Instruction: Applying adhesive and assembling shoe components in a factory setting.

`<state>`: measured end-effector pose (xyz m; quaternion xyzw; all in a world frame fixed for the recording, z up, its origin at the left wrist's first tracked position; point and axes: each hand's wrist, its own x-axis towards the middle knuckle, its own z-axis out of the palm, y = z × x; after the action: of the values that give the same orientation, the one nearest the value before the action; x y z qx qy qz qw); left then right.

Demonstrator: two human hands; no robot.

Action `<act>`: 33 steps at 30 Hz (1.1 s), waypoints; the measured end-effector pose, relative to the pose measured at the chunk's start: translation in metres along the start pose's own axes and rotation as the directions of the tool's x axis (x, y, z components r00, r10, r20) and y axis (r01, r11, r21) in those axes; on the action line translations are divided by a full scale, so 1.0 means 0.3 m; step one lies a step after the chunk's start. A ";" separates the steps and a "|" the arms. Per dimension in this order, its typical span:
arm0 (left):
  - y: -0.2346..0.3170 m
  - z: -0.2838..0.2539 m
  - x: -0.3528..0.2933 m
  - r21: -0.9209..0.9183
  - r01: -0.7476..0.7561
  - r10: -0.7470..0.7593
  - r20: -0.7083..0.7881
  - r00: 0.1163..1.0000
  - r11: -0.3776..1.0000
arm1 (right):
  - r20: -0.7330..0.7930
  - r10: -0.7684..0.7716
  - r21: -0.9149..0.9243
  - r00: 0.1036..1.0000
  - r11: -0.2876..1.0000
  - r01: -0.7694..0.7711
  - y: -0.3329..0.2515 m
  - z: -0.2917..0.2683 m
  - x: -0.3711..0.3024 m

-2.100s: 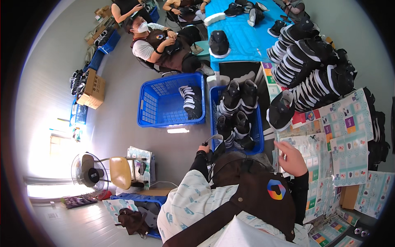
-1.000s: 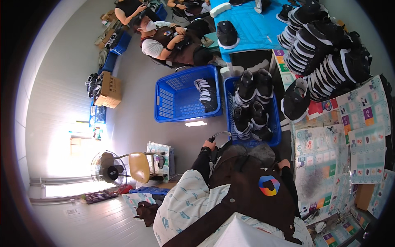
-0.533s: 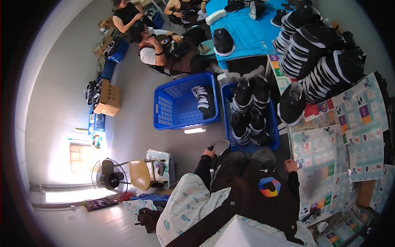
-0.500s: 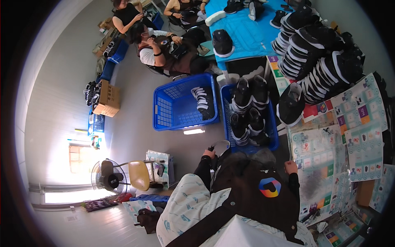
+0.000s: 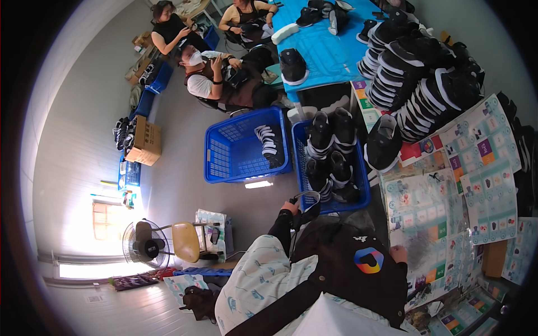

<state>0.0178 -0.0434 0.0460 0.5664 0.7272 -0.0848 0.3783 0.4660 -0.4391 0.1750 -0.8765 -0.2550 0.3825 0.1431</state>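
My left hand is closed on a black shoe with a pale curved edge, held in front of my apron. Just beyond it stands a blue basket with several black-and-white shoes in it. On the other side, my right hand hangs low by the edge of the paper-covered table. Its fingers look curled, and I see nothing in them. A single black shoe rests on the table's far left corner.
Tall stacks of black shoes fill the far right. A second blue basket on the floor holds a few shoes. Beyond are a blue-covered table and a seated person. At left stand a chair and a fan.
The view has shifted a little. My left hand has moved slightly right with the shoe, which shows more now. My right hand has dropped closer to my body. The seated person has turned their head.
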 end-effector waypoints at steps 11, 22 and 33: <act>0.050 0.148 -0.080 -0.036 -0.006 0.006 0.014 1.000 0.999 | -0.194 -0.494 0.172 0.847 0.833 0.526 -0.619 -0.536 -0.026; -0.209 0.231 -0.073 0.131 -0.191 0.169 0.167 0.971 0.973 | 0.349 -0.823 0.402 0.448 0.564 0.722 -1.099 -0.661 -0.264; -0.206 0.246 -0.089 -0.141 0.113 -0.121 -0.052 0.991 0.984 | 0.362 -0.922 0.391 0.135 0.282 0.876 -1.353 -0.705 -0.509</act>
<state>-0.0016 -0.1256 -0.0071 0.4977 0.7743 -0.0394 0.3887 0.3980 -0.1992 0.5881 -0.3959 -0.7388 0.4533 0.3031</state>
